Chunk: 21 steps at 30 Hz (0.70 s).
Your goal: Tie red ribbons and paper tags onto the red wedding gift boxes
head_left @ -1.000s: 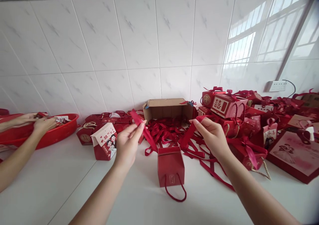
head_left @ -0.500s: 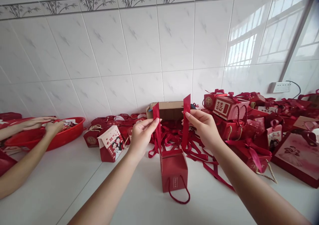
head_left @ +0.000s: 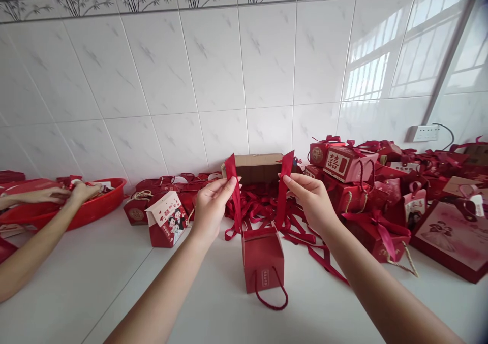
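Observation:
A small red gift box [head_left: 264,257] with a dark red cord handle [head_left: 271,306] stands upright on the white table in front of me. My left hand [head_left: 213,204] pinches one end of a red ribbon [head_left: 235,201] above the box's left side. Between the thumb and fingers of my right hand [head_left: 308,194] is a ribbon end too, raised above the box's right side. Both ends have slanted cuts and stand up past my fingers. The ribbon's lower part goes down behind the box's top edge, where its path is hidden.
Loose red ribbons [head_left: 253,201] spill from an open cardboard box [head_left: 263,159] by the tiled wall. Finished boxes [head_left: 351,163] are piled at right; a cartoon-printed box [head_left: 168,219] stands left. Another person's hands [head_left: 78,194] reach into a red basin [head_left: 102,204].
Both ribbon ends stay pinched; their tips now lean further outward. The view has shifted slightly. At left, the other person's hands have come closer together over the basin.

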Tool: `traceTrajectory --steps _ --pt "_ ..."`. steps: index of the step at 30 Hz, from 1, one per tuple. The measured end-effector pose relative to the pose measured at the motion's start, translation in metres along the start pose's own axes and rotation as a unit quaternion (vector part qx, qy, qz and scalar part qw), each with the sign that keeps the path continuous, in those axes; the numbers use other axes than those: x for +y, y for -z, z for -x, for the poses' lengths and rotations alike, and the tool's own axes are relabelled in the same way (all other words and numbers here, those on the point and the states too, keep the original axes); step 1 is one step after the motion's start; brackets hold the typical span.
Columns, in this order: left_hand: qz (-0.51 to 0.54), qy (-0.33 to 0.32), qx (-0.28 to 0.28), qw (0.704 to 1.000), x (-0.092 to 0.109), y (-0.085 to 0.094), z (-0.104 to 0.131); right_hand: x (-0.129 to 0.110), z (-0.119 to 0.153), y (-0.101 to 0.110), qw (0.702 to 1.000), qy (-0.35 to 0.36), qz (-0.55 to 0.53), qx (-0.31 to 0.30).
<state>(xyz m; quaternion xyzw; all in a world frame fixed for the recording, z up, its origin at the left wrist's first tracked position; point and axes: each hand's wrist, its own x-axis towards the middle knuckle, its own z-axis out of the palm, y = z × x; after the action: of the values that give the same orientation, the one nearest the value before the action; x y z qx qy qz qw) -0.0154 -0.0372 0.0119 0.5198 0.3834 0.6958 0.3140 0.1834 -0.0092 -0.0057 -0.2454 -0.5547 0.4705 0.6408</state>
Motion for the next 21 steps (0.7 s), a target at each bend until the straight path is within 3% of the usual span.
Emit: traceTrajectory --steps 17,21 --pt "0.006 -0.007 -0.057 0.998 -0.006 -0.007 -0.001 -0.003 -0.003 -0.001 1.000 0.014 -0.010 -0.019" --pt "-0.037 -0.047 -0.102 0.993 -0.008 -0.005 -0.002 -0.007 -0.005 -0.003 0.999 -0.011 -0.026 -0.022"
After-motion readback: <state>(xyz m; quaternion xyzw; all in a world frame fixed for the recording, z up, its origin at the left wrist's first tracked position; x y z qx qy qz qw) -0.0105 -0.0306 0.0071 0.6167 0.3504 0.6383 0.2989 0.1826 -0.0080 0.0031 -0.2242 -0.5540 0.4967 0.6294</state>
